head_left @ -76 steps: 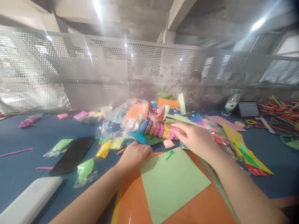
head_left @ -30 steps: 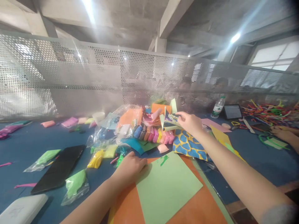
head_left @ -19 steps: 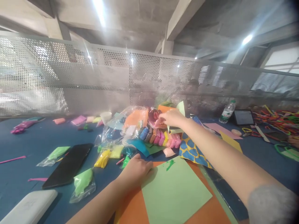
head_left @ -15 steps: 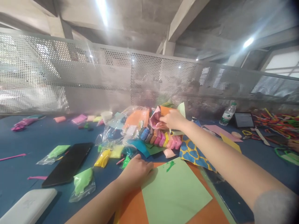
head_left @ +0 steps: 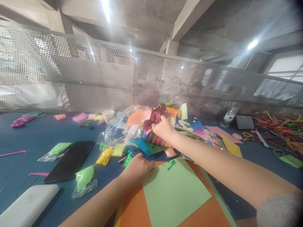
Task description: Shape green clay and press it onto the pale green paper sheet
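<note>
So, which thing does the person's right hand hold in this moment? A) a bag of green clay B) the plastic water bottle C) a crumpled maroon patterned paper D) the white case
C: the right hand grips a crumpled maroon patterned paper, raised above the pile of craft materials.

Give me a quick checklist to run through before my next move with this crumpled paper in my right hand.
1. Right hand gripping the crumpled patterned paper: ok, pinched in the fingers.
2. Left hand free of objects: ok, resting empty at the top edge of the orange sheet.
3. Pale green sheet lying flat on the orange sheet: ok.
4. Green mark on the pale green sheet dry: cannot tell.
5. Modelling clay bars fully in view: not ok, the right hand and forearm hide part of the row.
</note>
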A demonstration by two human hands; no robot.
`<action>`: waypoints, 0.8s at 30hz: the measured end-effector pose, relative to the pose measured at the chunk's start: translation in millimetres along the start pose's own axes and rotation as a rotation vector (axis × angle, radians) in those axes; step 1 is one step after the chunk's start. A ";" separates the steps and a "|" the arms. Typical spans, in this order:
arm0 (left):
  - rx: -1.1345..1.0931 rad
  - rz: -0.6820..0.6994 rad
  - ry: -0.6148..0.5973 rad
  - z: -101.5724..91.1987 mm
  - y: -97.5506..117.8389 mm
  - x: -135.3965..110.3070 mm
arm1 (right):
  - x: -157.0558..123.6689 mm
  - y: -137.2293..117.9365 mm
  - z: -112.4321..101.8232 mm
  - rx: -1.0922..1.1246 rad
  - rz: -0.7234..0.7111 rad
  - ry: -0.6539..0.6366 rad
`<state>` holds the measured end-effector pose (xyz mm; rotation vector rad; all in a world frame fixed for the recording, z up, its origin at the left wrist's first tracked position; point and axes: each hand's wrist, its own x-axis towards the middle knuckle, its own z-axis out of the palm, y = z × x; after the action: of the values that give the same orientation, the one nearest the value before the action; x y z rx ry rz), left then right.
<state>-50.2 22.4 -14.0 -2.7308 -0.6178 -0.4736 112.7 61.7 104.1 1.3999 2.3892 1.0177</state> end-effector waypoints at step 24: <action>-0.071 -0.012 0.013 -5.8 -1.7 2.2 | -20.7 11.6 -11.3 0.169 0.197 -0.057</action>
<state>-50.5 22.6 -7.5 -2.7898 -0.6253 -0.5259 126.5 43.0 116.5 1.7271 2.3807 0.8194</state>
